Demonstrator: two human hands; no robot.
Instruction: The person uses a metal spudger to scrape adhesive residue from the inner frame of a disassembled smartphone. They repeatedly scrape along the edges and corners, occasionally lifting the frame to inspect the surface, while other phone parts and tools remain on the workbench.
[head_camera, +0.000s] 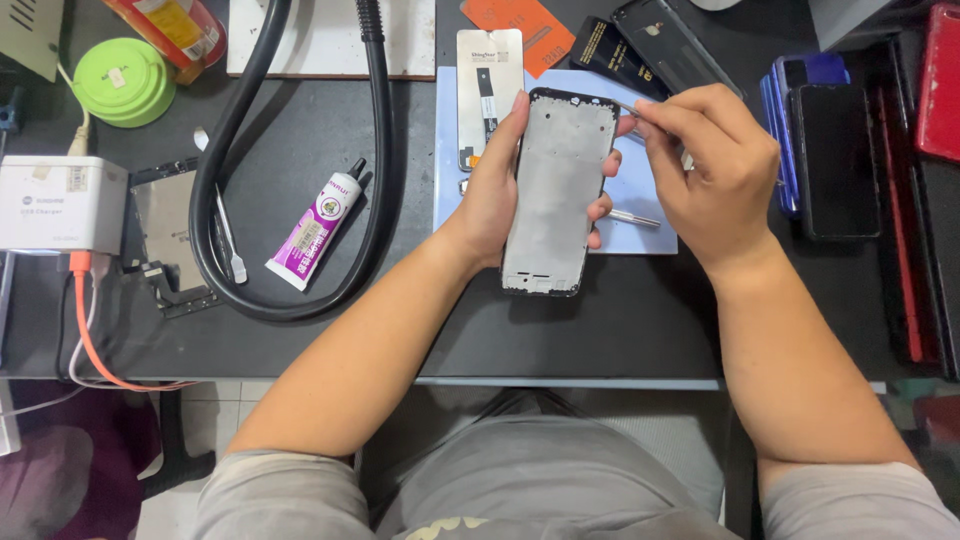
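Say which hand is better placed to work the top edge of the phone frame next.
Right, probably. The right hand pinches a thin metal tool at the phone frame top corner; the left hand is occupied gripping it.

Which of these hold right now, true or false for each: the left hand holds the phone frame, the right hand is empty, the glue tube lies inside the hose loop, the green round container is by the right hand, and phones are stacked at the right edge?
1. The left hand holds the phone frame. True.
2. The right hand is empty. False: its fingers pinch a thin metal tool at the frame's top right corner.
3. The glue tube lies inside the loop of the black hose. True.
4. The green round container sits by the right hand. False: it is at the far left of the table, above the white charger box.
5. Phones are stacked at the right edge. True.
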